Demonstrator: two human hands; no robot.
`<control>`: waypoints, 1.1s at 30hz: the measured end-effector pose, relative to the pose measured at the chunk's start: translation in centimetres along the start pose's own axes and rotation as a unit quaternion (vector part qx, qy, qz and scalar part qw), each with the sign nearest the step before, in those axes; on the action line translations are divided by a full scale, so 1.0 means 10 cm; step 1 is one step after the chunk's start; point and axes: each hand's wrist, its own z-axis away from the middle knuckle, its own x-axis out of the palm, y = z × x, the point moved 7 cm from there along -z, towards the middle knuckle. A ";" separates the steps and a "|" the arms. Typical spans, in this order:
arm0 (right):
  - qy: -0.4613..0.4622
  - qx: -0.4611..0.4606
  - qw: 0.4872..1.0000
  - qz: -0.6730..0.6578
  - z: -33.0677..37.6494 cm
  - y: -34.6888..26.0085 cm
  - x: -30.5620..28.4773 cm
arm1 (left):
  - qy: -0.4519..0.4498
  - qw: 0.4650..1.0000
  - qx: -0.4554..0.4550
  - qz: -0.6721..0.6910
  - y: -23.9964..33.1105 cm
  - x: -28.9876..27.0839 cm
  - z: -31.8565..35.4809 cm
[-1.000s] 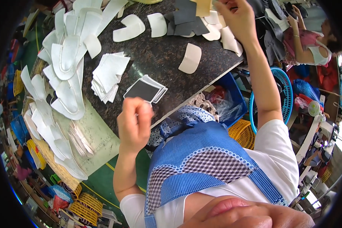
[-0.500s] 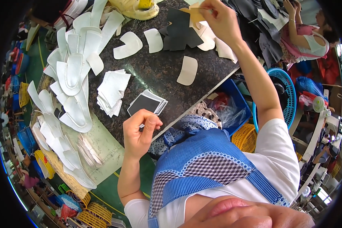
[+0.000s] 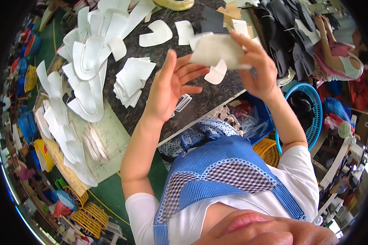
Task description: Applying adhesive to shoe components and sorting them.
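Observation:
Over the dark speckled table (image 3: 167,45), my right hand (image 3: 259,67) pinches one end of a flat off-white cut piece (image 3: 216,51), smeared by motion. My left hand (image 3: 167,90) is held up beside its other end, fingers apart, gripping nothing. Below the held piece, a small cream piece with a rounded end (image 3: 216,73) shows. A small stack of dark-topped, pale-edged pieces (image 3: 185,102) is mostly hidden behind my left hand. Left of that hand sits a stack of white notched pieces (image 3: 133,81).
White curved shoe-part pieces (image 3: 88,61) overlap along the left. Black pieces (image 3: 212,20), tan pieces (image 3: 232,11) and dark sheets (image 3: 288,36) are at the far side. A blue basket (image 3: 302,116) stands at right, near a co-worker (image 3: 335,57).
My right hand has come back from the tan pieces at the far side, now with the off-white piece. My left hand has risen from the small stack and opened. The view has shifted slightly.

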 end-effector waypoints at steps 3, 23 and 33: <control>-0.026 0.003 1.000 -0.001 0.16 -0.15 0.08 | 0.009 0.990 -0.002 -0.142 -0.05 -0.18 -0.23; -0.072 0.076 0.982 -0.158 0.29 -0.37 0.29 | 0.010 0.928 -0.019 -0.372 0.07 -0.17 0.29; -0.257 0.493 0.680 -0.479 0.31 -0.14 0.92 | 0.030 0.844 0.079 -0.530 0.10 -0.12 0.53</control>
